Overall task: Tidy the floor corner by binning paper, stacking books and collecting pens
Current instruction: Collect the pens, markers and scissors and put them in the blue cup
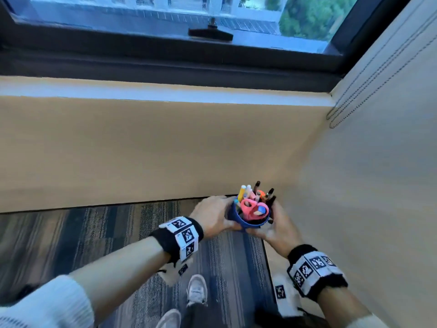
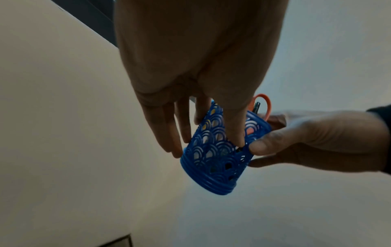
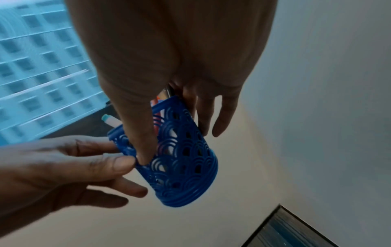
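Hands cradle a blue pen cup in the room's corner

Both hands are wrapped around a round blue plastic pen cup with a cut-out wave pattern (image 1: 246,221), one on each side, holding it in the air above the floor. The left hand (image 1: 212,215) has its fingers curled round the cup's left wall, with the thumb lying down the lattice in the left wrist view. The right hand (image 1: 275,229) grips the opposite wall, thumb pressed along the side and the other fingers spread behind it, as the right wrist view shows; the two thumb tips nearly meet on the cup. The cup tilts slightly in both wrist views.

Pink-handled scissors (image 1: 254,208) stand in the cup among a yellow pen (image 1: 241,192), pale markers and a few black-capped pens (image 1: 269,194) that stick up past the rim.

Both forearms reach forward and converge, each with a black wristband carrying white square code tags (image 1: 185,235). White knitted sleeves are pushed up on the arms.

Below lies striped grey and blue carpet (image 1: 94,233), where the person's pale sneakers (image 1: 197,290) stand. A beige wall (image 1: 142,150) meets a second pale wall on the right, forming the corner just beyond the cup. A dark-framed window (image 1: 165,55) above looks onto a building and trees.
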Demonstrator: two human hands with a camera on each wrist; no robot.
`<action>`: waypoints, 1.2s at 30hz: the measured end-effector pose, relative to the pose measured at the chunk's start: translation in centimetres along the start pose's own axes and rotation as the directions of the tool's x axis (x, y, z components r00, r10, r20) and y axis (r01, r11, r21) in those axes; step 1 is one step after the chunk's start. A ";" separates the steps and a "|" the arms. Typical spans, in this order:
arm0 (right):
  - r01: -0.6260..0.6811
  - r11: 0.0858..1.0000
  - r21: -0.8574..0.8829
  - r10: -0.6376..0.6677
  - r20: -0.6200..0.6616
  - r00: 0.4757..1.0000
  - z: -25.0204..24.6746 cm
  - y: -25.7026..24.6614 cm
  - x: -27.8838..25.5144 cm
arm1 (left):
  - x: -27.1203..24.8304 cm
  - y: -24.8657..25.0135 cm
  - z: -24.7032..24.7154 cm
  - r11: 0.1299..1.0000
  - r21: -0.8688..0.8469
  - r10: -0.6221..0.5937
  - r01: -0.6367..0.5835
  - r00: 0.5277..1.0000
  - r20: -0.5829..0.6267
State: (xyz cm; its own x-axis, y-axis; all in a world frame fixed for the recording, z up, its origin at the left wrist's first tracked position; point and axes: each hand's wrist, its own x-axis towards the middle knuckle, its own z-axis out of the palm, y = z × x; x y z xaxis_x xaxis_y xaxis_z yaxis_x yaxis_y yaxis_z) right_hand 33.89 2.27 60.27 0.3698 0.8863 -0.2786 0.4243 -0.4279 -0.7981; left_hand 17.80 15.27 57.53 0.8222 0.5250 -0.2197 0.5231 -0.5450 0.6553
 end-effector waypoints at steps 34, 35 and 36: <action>-0.291 0.895 0.339 0.442 -0.768 0.464 -21.5 22.2 -56.8 | -13.9 50.3 36.2 0.808 -0.315 0.587 -0.498 0.725 0.360; -0.295 0.882 0.367 0.466 -0.765 0.444 -22.4 23.6 -57.0 | -13.3 51.1 37.9 0.823 -0.295 0.566 -0.485 0.739 0.366; -0.301 0.871 0.388 0.486 -0.763 0.426 -23.3 24.6 -56.9 | -12.7 51.8 39.1 0.844 -0.271 0.535 -0.462 0.756 0.378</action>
State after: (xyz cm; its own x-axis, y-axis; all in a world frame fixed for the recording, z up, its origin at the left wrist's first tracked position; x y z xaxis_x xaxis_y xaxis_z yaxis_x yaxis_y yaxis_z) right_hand 42.51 -62.81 68.90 0.9944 0.0348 -0.0994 -0.0619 -0.5708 -0.8188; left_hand 43.20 -45.22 65.98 0.9859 -0.1421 -0.0888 0.0008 -0.5256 0.8507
